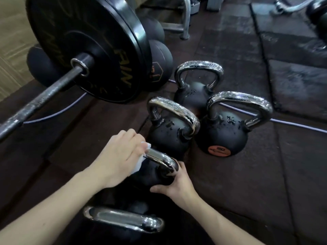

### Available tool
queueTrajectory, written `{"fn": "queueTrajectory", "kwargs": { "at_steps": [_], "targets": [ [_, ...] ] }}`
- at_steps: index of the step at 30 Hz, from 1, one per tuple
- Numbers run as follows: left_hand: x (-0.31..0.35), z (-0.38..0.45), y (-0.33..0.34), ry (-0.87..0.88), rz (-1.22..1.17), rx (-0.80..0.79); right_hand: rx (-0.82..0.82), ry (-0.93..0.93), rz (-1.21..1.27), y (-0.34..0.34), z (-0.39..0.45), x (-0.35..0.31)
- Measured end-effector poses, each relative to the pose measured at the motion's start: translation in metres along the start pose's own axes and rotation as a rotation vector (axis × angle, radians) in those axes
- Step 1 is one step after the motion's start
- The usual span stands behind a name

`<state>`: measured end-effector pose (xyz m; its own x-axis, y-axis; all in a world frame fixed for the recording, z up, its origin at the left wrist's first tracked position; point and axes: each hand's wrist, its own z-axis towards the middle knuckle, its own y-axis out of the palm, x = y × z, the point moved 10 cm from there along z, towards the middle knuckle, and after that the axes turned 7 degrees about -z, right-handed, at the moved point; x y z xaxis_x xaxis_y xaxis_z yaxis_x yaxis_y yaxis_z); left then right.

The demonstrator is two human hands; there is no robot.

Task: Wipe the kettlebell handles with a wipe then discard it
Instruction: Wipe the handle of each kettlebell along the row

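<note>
Five kettlebells in view, and the left hand (122,154) grips a white wipe (141,160) clamped round one chrome handle (160,159), mid-wipe by the look of it. Just beyond that grip, the right hand (174,183) cups this kettlebell's black body (150,175), fingers curled, likely steadying it; the wrist angles inward.

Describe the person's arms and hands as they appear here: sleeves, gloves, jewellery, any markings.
Both forearms are bare as far as the picture shows them: no sleeve reaches into view on either side. The left hand and the right hand wear no gloves. No ring, watch, bracelet or marking shows on either wrist or hand, though the left hand is somewhat blurred.
</note>
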<state>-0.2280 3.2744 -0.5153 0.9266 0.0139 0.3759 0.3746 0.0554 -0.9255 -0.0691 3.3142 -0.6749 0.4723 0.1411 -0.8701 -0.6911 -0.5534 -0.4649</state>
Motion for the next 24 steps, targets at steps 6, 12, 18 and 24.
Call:
{"fn": "queueTrajectory", "kwargs": {
  "at_steps": [6,12,18,24],
  "targets": [
    [-0.001,0.000,0.007,-0.089,0.057,0.007,-0.010,0.109,0.013,-0.002,-0.008,-0.008],
    [0.074,-0.003,0.012,0.200,0.187,0.112,-0.051,0.087,0.057,0.007,0.003,0.007],
    [0.101,0.000,0.045,0.296,0.286,0.012,-0.128,0.014,0.086,0.017,0.007,0.005],
    [0.006,0.007,0.002,-0.044,0.181,0.009,-0.107,0.015,0.096,0.016,0.011,0.017]
  ]
}}
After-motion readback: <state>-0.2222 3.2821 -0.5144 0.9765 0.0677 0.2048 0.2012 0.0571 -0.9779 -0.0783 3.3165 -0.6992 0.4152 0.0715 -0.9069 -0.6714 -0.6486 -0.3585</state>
